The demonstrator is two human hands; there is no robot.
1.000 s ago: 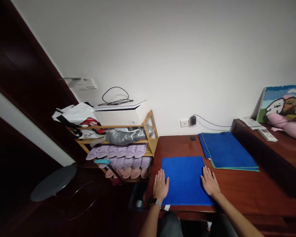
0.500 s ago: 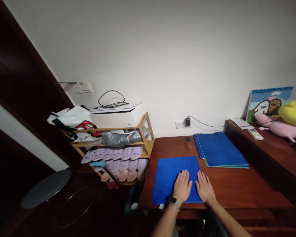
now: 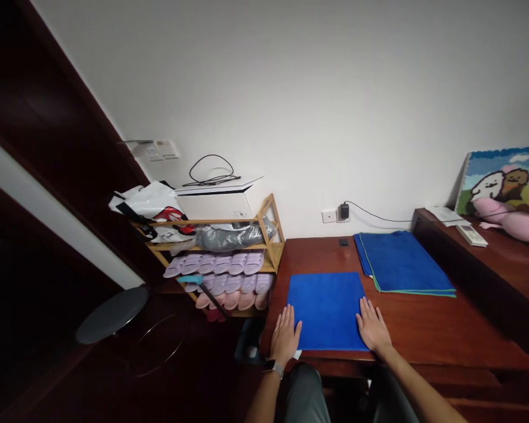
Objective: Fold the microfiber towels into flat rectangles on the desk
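A plain blue cloth [image 3: 328, 311] lies flat and squared on the desk in front of me, a small white tag poking out at its near left corner. My left hand [image 3: 286, 335] rests at the cloth's left edge, fingers stretched forward and a watch on the wrist. At the right edge lies my right hand [image 3: 372, 324], palm down with its fingers extended, touching the border of the cloth. Neither hand grips anything. Further back on the right is a stack of blue cloths with green edging [image 3: 408, 261].
The reddish-brown desk [image 3: 441, 329] meets a wall with a plugged-in black adapter [image 3: 344, 210]. A shoe rack [image 3: 273, 258] with several slippers stands left, near a round stool [image 3: 113, 314]. A remote [image 3: 471, 235] and pink plush toy [image 3: 514, 222] sit on the raised surface right.
My left hand has moved from the cloth's middle out to its left edge. My right hand stays by the right edge. The whole view has shifted slightly.
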